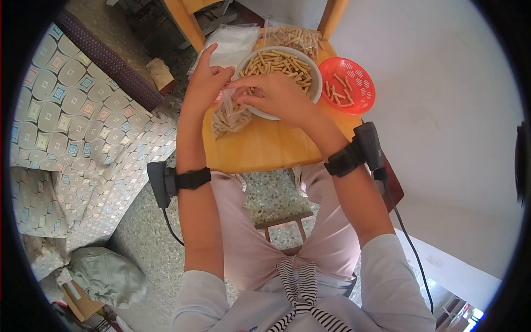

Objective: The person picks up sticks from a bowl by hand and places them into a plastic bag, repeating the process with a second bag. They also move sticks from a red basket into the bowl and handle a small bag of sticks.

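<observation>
A small clear plastic bag (229, 119) of short tan stick-like pieces rests upright on the wooden chair seat (265, 149), in front of a bowl. My left hand (207, 80) pinches the bag's top edge at its left corner, index finger pointing away. From the right, my right hand (274, 94) has thumb and index finger closed at the same top edge. Its fingertips are partly hidden. Behind my right hand, the pale round bowl (317, 83) is heaped with more tan sticks (282, 61).
Right of the bowl, a red slotted basket (368, 94) holds several sticks. A filled clear bag (293, 37) and flat empty plastic bags (232, 47) lie at the back. Patterned fabric (110, 133) covers furniture at left; a white wall (442, 110) rises at right. Wrist-strapped devices trail cables.
</observation>
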Tool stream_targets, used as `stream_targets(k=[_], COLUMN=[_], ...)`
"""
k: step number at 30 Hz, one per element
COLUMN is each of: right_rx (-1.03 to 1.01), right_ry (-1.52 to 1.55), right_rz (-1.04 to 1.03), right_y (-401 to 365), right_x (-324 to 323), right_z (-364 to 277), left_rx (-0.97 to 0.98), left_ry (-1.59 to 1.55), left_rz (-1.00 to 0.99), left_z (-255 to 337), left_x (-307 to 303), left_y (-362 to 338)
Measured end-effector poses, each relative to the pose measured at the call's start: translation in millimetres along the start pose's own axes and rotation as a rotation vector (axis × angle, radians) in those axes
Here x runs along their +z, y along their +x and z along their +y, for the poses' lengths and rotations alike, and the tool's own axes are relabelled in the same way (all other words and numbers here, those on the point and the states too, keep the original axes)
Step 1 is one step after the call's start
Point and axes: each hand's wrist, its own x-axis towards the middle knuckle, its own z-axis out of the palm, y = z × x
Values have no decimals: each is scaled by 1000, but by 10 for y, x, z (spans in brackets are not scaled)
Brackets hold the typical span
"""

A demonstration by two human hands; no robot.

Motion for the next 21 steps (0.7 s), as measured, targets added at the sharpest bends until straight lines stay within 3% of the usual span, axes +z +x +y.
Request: stream_targets(k=[6,8,9,11,12,14,21], right_rx=[-99,77,77,234,235,243,150], right_ry=[216,203,202,-171,-171,-447,-524], right_rz=[-47,142,142,74,75,-58,-35], right_y=[13,12,0,-25,-57,-120,-106], right_x=[-123,-233,-243,-212,-149,-19,55], right_z=[182,156,218,330,395,493,521], left_rx=[49,62,40,17,17,16,37], left_ry=[74,117,111,105,120,135,206], left_rz=[15,29,28,27,31,32,21], left_z=[-27,-32,-21,-1,9,8,26], left_x=[22,37,40,48,57,71,91], left_y=[33,25,19,3,-2,1,-24])
